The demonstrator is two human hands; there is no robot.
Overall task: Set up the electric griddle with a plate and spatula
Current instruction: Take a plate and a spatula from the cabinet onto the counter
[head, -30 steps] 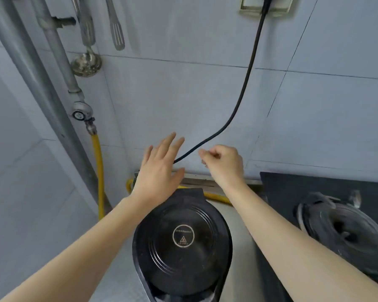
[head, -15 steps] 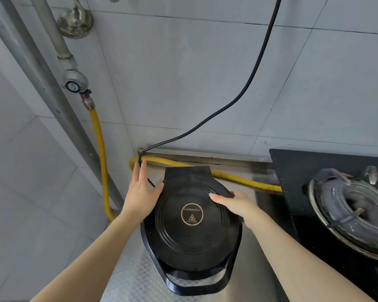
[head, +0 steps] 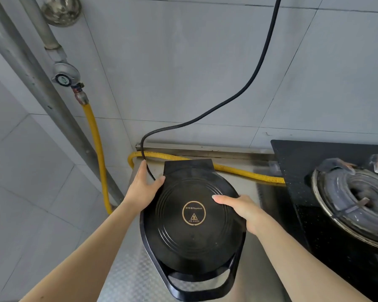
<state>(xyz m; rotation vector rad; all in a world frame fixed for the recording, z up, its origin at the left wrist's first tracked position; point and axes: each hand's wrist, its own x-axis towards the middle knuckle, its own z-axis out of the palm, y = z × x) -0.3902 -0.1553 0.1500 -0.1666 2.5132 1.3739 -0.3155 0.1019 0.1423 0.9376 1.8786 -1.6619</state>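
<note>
Change: both hands have come down from the cord (head: 260, 64), where they were a second ago, and now sit on the griddle (head: 193, 234). Since half a second ago they have barely shifted, and the left thumb now lies on the lid edge.
Griddle: black, round, lid closed. It stands on the steel counter (head: 127, 277), just left of the stove (head: 347, 199). Hinge end faces the wall; loop handle (head: 196, 287) faces the person.
Left hand (head: 143, 188): on the griddle's rear left side. Fingers are straight and point toward the wall, lying along the side. The thumb is spread onto the lid rim. Nothing is gripped.
Right hand (head: 242, 207): on the griddle's right side. The thumb lies flat on the lid top, and the fingers curl down over the rim, their tips hidden. It holds the griddle.
Cord: black. It hangs down the tiled wall, loops left, then drops past the left index fingertip to the griddle's rear.
Hose (head: 96, 136): yellow. It falls from the valve (head: 63, 78), then runs along the back of the counter behind the griddle toward the stove.
</note>
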